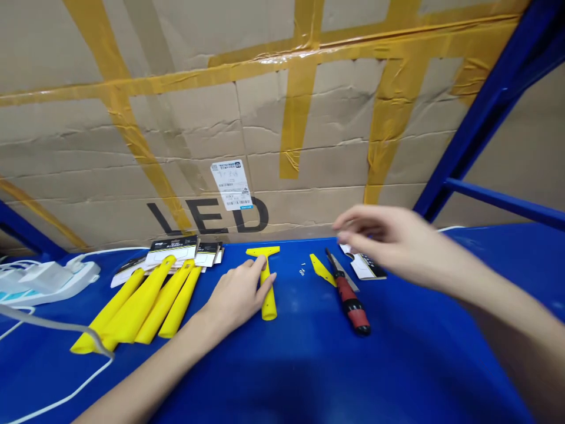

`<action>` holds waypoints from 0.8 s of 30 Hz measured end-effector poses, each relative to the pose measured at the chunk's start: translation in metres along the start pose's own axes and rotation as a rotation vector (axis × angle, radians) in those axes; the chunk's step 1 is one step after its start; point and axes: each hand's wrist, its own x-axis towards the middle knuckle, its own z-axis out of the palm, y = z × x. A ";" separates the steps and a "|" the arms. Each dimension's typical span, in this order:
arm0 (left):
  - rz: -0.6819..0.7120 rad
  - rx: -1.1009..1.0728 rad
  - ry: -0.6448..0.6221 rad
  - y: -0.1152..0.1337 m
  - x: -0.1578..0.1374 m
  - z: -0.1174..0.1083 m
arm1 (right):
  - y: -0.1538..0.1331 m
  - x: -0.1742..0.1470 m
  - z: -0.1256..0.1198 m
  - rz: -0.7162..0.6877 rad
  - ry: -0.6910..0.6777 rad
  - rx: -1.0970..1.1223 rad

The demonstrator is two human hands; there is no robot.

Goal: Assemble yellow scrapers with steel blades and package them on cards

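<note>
Head view shows yellow handles (pixel 136 312) and cards (pixel 171 249) left, tiny parts (pixel 302 271), a yellow piece (pixel 322 270) and a red-black screwdriver (pixel 353 303) right, and between them on the bench (pixel 286 365) a yellow T-shaped tool (pixel 268 306), top facing far, grasped by the left hand (pixel 238 294), while the right hand (pixel 384 235) hovers, released and loosely curled.

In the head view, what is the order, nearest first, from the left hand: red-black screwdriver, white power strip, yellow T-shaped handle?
1. Yellow T-shaped handle: touching the left hand.
2. Red-black screwdriver: to its right.
3. White power strip: far left.
</note>
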 end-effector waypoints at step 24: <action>0.232 0.010 -0.210 -0.008 0.051 -0.018 | 0.040 0.063 0.053 0.381 -0.458 -0.523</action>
